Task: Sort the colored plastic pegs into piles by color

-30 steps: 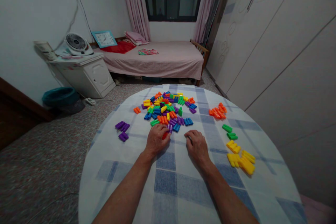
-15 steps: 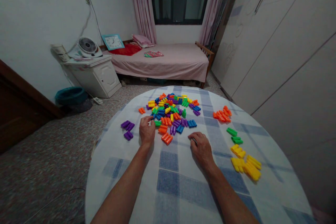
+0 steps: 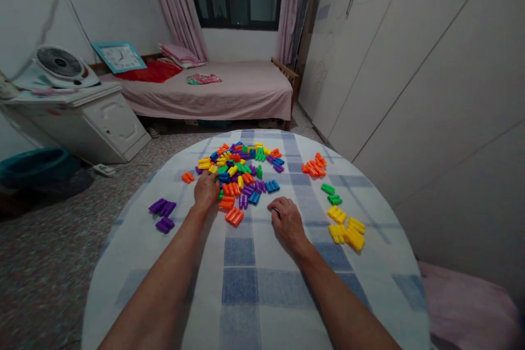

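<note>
Left hand (image 3: 206, 190): palm down, wrist slightly raised, fingers curled forward onto the near edge of a multicoloured heap of ridged plastic blocks (image 3: 238, 167). The fingers hide what lies beneath them, so whether a block is gripped cannot be determined. Left forearm (image 3: 164, 279) angled in from lower left, low over the cloth.

Right hand (image 3: 288, 223): palm down, fingers loosely curved, fingertips on the cloth, well apart from the left hand. Hand partly closed; whether it holds anything cannot be determined. Right forearm (image 3: 340, 301) angled in from lower right.

Nearest the left hand, just to its right: two joined orange ridged blocks (image 3: 234, 216), lying apart from the heap. The heap sits mid-table, beyond both hands.

Outer groups, all sorted by colour on the white-and-blue checked tablecloth (image 3: 254, 290): purple ridged blocks (image 3: 162, 208) left of the left hand; orange ridged blocks (image 3: 315, 165) right of the heap; green ridged blocks (image 3: 331, 193) and yellow ridged blocks (image 3: 346, 232) right of the right hand, green above yellow.
</note>
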The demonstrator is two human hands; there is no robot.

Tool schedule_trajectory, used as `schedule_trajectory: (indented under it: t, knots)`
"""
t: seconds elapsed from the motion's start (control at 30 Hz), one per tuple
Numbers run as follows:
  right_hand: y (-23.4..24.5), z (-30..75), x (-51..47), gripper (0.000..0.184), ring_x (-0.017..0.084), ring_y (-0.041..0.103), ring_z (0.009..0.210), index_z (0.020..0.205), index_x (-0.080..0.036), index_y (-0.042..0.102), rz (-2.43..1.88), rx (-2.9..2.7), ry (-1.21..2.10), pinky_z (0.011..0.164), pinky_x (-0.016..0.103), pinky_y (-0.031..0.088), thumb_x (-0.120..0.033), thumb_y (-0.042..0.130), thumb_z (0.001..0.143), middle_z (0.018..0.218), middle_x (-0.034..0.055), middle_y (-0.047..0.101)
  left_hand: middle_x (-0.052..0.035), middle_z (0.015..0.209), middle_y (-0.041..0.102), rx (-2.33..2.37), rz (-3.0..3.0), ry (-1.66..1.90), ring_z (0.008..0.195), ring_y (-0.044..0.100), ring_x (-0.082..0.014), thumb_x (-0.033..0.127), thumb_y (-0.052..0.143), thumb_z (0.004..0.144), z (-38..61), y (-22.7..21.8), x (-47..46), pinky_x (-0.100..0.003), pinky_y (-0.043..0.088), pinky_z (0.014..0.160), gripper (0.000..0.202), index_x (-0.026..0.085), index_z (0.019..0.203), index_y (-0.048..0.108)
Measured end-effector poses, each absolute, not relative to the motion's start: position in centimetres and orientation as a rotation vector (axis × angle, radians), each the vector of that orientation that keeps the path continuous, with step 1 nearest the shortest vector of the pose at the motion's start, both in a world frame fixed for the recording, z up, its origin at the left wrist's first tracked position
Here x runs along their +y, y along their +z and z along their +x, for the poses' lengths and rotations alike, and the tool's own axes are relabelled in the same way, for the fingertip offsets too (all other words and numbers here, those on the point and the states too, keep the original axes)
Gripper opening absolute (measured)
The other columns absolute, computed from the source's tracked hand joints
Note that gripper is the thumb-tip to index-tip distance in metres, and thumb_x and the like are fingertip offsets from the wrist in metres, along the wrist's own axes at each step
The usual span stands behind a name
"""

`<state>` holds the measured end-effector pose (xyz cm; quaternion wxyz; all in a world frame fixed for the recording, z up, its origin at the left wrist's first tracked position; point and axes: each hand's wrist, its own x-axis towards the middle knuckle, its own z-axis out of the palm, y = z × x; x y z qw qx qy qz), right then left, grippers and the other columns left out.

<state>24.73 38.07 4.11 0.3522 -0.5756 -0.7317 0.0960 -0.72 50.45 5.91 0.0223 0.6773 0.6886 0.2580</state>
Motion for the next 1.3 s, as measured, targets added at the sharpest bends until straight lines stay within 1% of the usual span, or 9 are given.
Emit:
schedule_trajectory:
  t: [0.13, 0.27, 0.37, 0.43, 0.5, 0.63, 0.73, 1.0, 1.3]
  knots:
    - [4.1, 24.8, 38.1, 0.023, 0.019, 0.051, 0.092, 0.086, -0.018, 0.065, -1.494, -1.901, 0.258, 0.085, 0.032, 0.037, -0.007, 0.045, 0.082, 0.095, 0.0054, 0.061, -0.0109, 0.103, 0.062, 2.153, 2.059, 0.875, 0.086, 0.06, -0.0203, 0.02, 0.053, 0.08, -0.3, 5.7, 49.4, -0.03, 0.049, 0.076, 0.024, 0.018, 0.097, 0.07]
    - [4.2, 24.9, 38.1, 0.021, 0.019, 0.051, 0.092, 0.087, -0.018, 0.064, -1.489, -1.904, 0.274, 0.086, 0.032, 0.037, -0.009, 0.045, 0.084, 0.095, 0.0057, 0.061, -0.0079, 0.109, 0.061, 2.159, 2.023, 0.843, 0.093, 0.06, -0.0193, 0.021, 0.052, 0.081, -0.3, 5.8, 48.2, -0.028, 0.049, 0.079, 0.028, 0.022, 0.104, 0.069]
    - [4.3, 24.9, 38.0, 0.021, 0.019, 0.051, 0.092, 0.088, -0.017, 0.064, -1.481, -1.912, 0.284, 0.086, 0.032, 0.037, -0.01, 0.045, 0.085, 0.096, 0.0058, 0.061, -0.0091, 0.115, 0.06, 2.149, 2.061, 0.787, 0.102, 0.058, -0.0221, 0.019, 0.051, 0.081, -0.4, 6.2, 47.4, -0.032, 0.048, 0.087, 0.033, 0.022, 0.11, 0.067]
    - [4.4, 24.8, 37.9, 0.021, 0.019, 0.051, 0.093, 0.088, -0.017, 0.064, -1.478, -1.91, 0.287, 0.087, 0.032, 0.036, -0.01, 0.045, 0.085, 0.096, 0.0059, 0.061, -0.0116, 0.12, 0.058, 2.163, 2.125, 0.858, 0.109, 0.055, -0.0254, 0.019, 0.052, 0.081, -0.1, 6.6, 46.8, -0.037, 0.046, 0.093, 0.034, 0.019, 0.112, 0.066]
    - [4.5, 24.8, 37.9, 0.021, 0.019, 0.051, 0.094, 0.088, -0.017, 0.064, -1.483, -1.904, 0.286, 0.087, 0.032, 0.036, -0.01, 0.045, 0.084, 0.097, 0.0058, 0.061, -0.0122, 0.118, 0.059, 2.123, 2.207, 0.964, 0.109, 0.053, -0.0263, 0.018, 0.051, 0.081, 0.8, 7.1, 46.0, -0.039, 0.044, 0.096, 0.032, 0.018, 0.11, 0.066]
    - [4.5, 24.8, 37.8, 0.022, 0.02, 0.051, 0.094, 0.088, -0.018, 0.064, -1.495, -1.897, 0.284, 0.087, 0.032, 0.036, -0.01, 0.044, 0.084, 0.096, 0.0062, 0.061, -0.0092, 0.099, 0.063, 1.887, 2.387, 0.887, 0.095, 0.054, -0.023, 0.021, 0.05, 0.084, 3.8, 8.0, 43.7, -0.036, 0.045, 0.089, 0.021, 0.019, 0.094, 0.069]
    - [4.4, 24.8, 37.8, 0.021, 0.02, 0.051, 0.093, 0.088, -0.018, 0.064, -1.491, -1.905, 0.286, 0.087, 0.033, 0.036, -0.011, 0.045, 0.085, 0.096, 0.0063, 0.061, -0.0102, 0.093, 0.061, 1.875, 2.428, 0.728, 0.093, 0.054, -0.0239, 0.023, 0.054, 0.084, 6.1, 8.1, 42.2, -0.036, 0.045, 0.084, 0.016, 0.019, 0.089, 0.068]
    - [4.0, 24.7, 38.1, 0.02, 0.019, 0.05, 0.092, 0.088, -0.018, 0.064, -1.486, -1.902, 0.245, 0.087, 0.031, 0.037, -0.009, 0.047, 0.084, 0.095, 0.005, 0.061, -0.0129, 0.098, 0.061, 1.941, 2.508, 0.397, 0.095, 0.055, -0.0275, 0.022, 0.056, 0.082, 8.0, 7.1, 42.2, -0.036, 0.043, 0.078, 0.022, 0.018, 0.101, 0.064]
    - [4.2, 24.7, 38.0, 0.021, 0.019, 0.051, 0.092, 0.087, -0.017, 0.064, -1.49, -1.894, 0.247, 0.086, 0.031, 0.037, -0.008, 0.046, 0.084, 0.095, 0.0056, 0.061, -0.0104, 0.106, 0.061, 1.913, 2.412, 0.648, 0.097, 0.057, -0.0246, 0.023, 0.057, 0.082, 7.0, 5.5, 42.2, -0.034, 0.044, 0.082, 0.03, 0.019, 0.112, 0.061]
